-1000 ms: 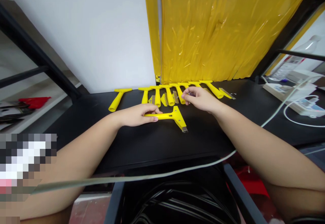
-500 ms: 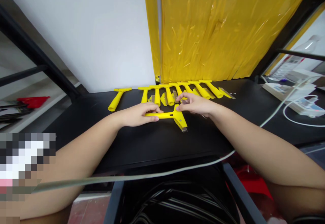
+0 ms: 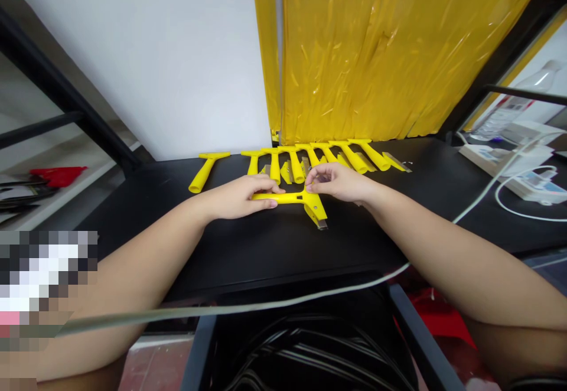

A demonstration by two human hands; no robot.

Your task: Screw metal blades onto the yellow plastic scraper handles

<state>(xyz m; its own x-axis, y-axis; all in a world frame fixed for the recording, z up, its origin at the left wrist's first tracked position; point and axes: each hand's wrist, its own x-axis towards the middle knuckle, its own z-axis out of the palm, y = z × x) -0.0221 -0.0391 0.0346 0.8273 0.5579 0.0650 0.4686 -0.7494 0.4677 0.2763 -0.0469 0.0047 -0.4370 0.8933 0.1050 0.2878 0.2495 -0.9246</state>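
A yellow scraper [image 3: 315,206] lies sideways just above the black tabletop, its handle to the left and its head to the right. From the near end of the head a metal blade [image 3: 323,224] sticks out. My left hand [image 3: 237,198] is closed round the handle, thumb on the near side. My right hand [image 3: 341,181] is pinched at the far end of the head, thumb against fingertips. What the pinch holds, if anything, is too small to make out. Behind my hands stands a row of yellow scraper handles [image 3: 274,168], with several blades among them.
One yellow handle [image 3: 204,172] lies apart at the left on the black table [image 3: 248,249]. A white cable [image 3: 283,303] hangs across the front. White power strips [image 3: 509,169] and a plastic bottle [image 3: 516,104] are at the right. A white panel [image 3: 195,54] and yellow sheeting [image 3: 376,48] rise behind.
My right fingers have drawn closer together and shifted slightly left over the scraper's head. My left hand keeps its hold on the handle, almost unmoved.
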